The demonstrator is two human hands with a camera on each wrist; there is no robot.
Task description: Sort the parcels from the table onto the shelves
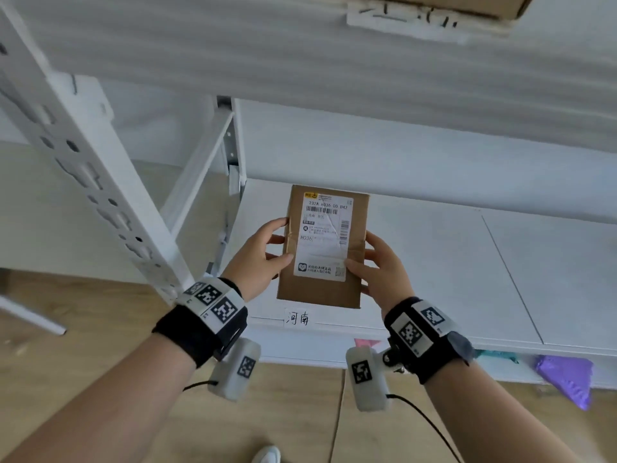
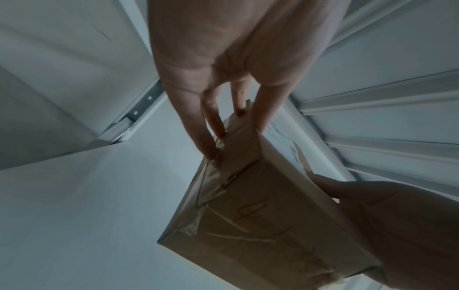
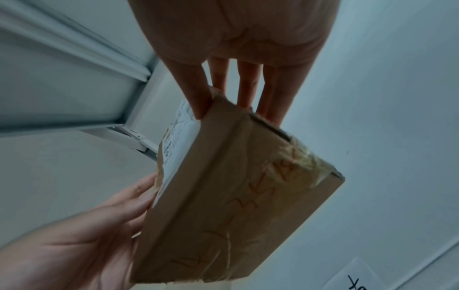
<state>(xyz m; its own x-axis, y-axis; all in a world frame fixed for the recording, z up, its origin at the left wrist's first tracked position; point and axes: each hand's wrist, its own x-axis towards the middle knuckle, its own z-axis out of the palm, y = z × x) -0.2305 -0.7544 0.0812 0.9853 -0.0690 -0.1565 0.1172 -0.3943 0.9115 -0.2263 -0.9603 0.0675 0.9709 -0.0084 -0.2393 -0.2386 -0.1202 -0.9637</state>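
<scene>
A brown cardboard parcel with a white shipping label on top hangs over the left end of a white shelf, label facing up. My left hand grips its left edge, thumb on top. My right hand grips the right edge the same way. In the left wrist view the left fingers curl under the parcel, whose taped underside carries orange handwriting. The right wrist view shows the right fingers on the parcel end, held above the shelf board.
A handwritten paper tag is stuck on the shelf's front edge below the parcel. The white perforated upright stands at left, another shelf overhead. On the lower level lie purple, teal and pink bags. Wooden floor below.
</scene>
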